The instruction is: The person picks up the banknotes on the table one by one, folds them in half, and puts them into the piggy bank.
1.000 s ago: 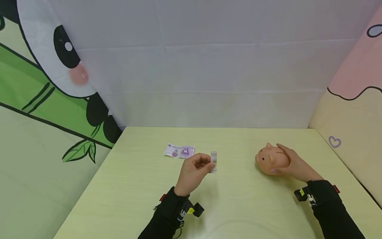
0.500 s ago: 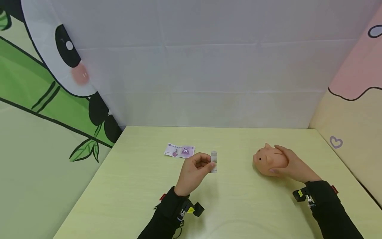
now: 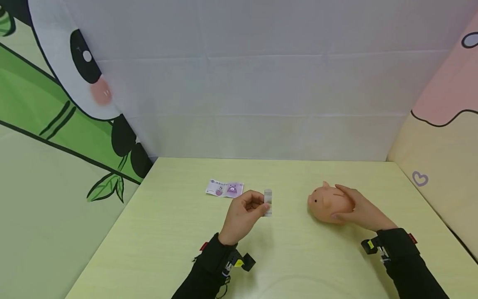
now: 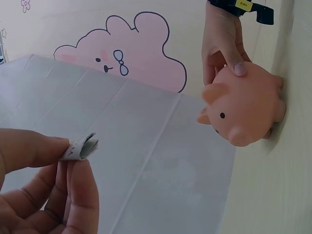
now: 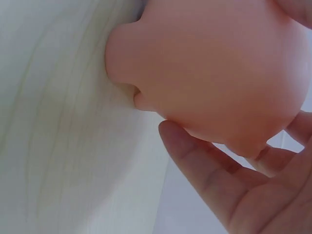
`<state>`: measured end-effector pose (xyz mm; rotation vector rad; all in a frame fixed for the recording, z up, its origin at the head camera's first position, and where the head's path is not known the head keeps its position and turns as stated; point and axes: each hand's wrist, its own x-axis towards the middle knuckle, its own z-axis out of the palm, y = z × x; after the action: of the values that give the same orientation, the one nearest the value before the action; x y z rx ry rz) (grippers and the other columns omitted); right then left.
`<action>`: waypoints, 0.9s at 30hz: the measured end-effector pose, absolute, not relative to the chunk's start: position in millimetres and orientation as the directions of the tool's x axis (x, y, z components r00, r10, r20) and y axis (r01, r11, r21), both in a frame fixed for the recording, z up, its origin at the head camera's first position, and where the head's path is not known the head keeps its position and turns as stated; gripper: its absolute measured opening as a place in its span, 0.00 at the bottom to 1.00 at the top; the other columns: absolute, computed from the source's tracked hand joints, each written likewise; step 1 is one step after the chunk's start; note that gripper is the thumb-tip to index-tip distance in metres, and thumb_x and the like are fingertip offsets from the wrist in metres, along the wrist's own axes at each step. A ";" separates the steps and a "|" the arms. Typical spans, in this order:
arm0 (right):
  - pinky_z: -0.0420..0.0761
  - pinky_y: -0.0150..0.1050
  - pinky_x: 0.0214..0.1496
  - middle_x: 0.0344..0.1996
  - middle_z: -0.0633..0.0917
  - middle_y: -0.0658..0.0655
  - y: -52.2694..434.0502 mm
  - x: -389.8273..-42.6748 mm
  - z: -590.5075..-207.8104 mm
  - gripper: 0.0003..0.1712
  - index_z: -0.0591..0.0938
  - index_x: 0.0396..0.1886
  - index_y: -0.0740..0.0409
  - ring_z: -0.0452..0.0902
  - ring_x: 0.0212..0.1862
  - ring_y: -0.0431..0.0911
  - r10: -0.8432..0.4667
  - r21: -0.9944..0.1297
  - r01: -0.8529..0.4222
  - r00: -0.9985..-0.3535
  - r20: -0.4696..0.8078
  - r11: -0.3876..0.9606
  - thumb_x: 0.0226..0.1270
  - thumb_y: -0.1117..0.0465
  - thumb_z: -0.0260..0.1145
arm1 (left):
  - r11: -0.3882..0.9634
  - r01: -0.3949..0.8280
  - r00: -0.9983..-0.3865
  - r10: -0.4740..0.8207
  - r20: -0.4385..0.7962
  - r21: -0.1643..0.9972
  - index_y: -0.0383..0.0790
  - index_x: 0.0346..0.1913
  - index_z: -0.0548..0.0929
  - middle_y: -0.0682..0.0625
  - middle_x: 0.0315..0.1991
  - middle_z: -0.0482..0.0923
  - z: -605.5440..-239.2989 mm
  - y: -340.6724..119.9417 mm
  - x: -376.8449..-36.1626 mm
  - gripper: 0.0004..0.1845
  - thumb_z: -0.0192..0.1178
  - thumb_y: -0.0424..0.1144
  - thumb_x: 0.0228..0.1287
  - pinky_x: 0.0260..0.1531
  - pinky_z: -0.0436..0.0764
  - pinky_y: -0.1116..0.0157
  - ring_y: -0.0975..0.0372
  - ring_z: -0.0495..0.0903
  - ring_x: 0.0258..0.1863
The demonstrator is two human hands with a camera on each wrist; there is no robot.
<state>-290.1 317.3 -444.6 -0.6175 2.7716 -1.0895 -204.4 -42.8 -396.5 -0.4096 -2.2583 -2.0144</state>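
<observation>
The small rolled-up grey-white paper note (image 3: 267,202) stands upright in the pinch of the left hand (image 3: 242,216), thumb and forefinger curled round its lower half, just above the pale yellow-green wooden table (image 3: 298,257). In the left wrist view the roll (image 4: 79,147) shows its open end, gripped between thumb tip and fingers.

To its right, well apart, the peach-pink rubbery pig-shaped money box (image 3: 328,202) rests on the table under the right hand (image 3: 358,211), whose fingers curl over its back and rear while the thumb lies low on its near side. Compared with a second ago, the pig and the hand gripping it have slid leftwards across the table, nearer the roll; the left hand and the roll have stayed where they were.

The print on the roll is too small to read. The pig's rear half is hidden behind the right hand in the head view, and the right wrist view shows only its blurred underside (image 5: 209,68), a foot and the fingers (image 5: 195,165) below it. A slot shows only as a thin dark line on its back.

Behind the left hand, a flat purple-and-white banknote marked 5 (image 3: 225,189) lies on the table.
</observation>
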 end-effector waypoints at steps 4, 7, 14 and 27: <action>0.72 0.61 0.58 0.69 0.65 0.68 310.6 -291.2 -447.7 0.57 0.56 0.76 0.60 0.66 0.64 0.63 -0.406 -0.671 -0.346 -0.911 0.074 0.655 0.55 0.43 0.75 | 0.092 0.265 -0.957 0.144 0.251 0.960 0.33 0.44 0.80 0.37 0.39 0.79 -397.1 -41.8 -205.7 0.07 0.63 0.30 0.65 0.35 0.79 0.73 0.65 0.78 0.33; 0.73 0.59 0.58 0.68 0.67 0.66 304.6 -293.5 -450.2 0.57 0.58 0.75 0.60 0.67 0.64 0.62 -0.411 -0.671 -0.363 -0.907 0.094 0.646 0.54 0.43 0.76 | 0.089 0.272 -0.955 0.147 0.258 0.958 0.32 0.44 0.80 0.36 0.40 0.79 -398.6 -41.1 -207.1 0.08 0.63 0.30 0.65 0.35 0.79 0.73 0.66 0.78 0.33; 0.73 0.57 0.57 0.66 0.70 0.64 290.5 -297.1 -453.4 0.57 0.61 0.73 0.60 0.69 0.63 0.60 -0.416 -0.672 -0.381 -0.902 0.117 0.636 0.51 0.42 0.77 | 0.098 0.259 -0.960 0.135 0.245 0.961 0.33 0.45 0.81 0.37 0.40 0.79 -398.3 -38.6 -209.2 0.08 0.63 0.31 0.65 0.35 0.79 0.73 0.65 0.78 0.33; 0.75 0.54 0.56 0.64 0.71 0.62 268.1 -300.4 -458.2 0.55 0.64 0.72 0.60 0.70 0.61 0.58 -0.432 -0.701 -0.402 -0.890 0.147 0.589 0.49 0.42 0.78 | 0.105 0.237 -0.968 0.109 0.226 0.966 0.34 0.44 0.81 0.38 0.39 0.79 -398.5 -33.8 -213.7 0.07 0.63 0.30 0.64 0.35 0.79 0.73 0.64 0.78 0.33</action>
<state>-300.4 268.1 -458.2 -0.7253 2.7662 -1.2046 -213.7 -33.8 -398.5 -0.3563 -2.2605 -2.0082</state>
